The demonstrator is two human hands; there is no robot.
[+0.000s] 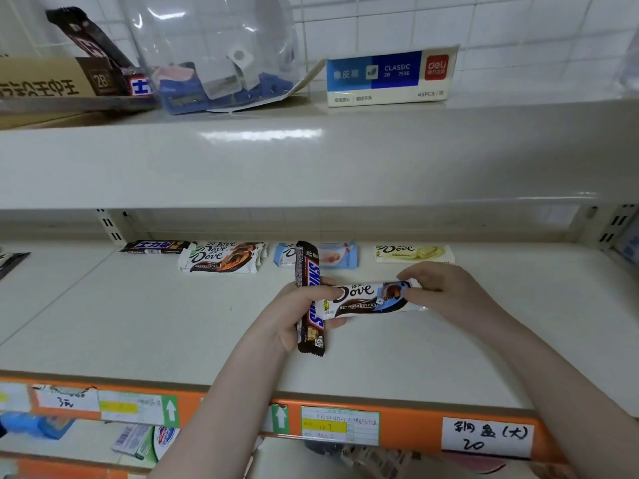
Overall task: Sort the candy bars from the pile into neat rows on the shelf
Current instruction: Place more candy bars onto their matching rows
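A white Dove bar [371, 299] lies crosswise over the shelf [138, 323], its ends pinched by the fingers of both hands: right hand [442, 288] and left hand [297, 312] (which also grips an upright Snickers bar [309, 299]). Beyond the fingers, a row of candy bars [221, 259] lines the shelf's back.

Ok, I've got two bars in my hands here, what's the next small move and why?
Probably pull the Dove bar free with the right hand and start a new spot at the back. Its blue-and-brown wrapper seems to match none of the bars there, and the left hand also holds the Snickers bar.
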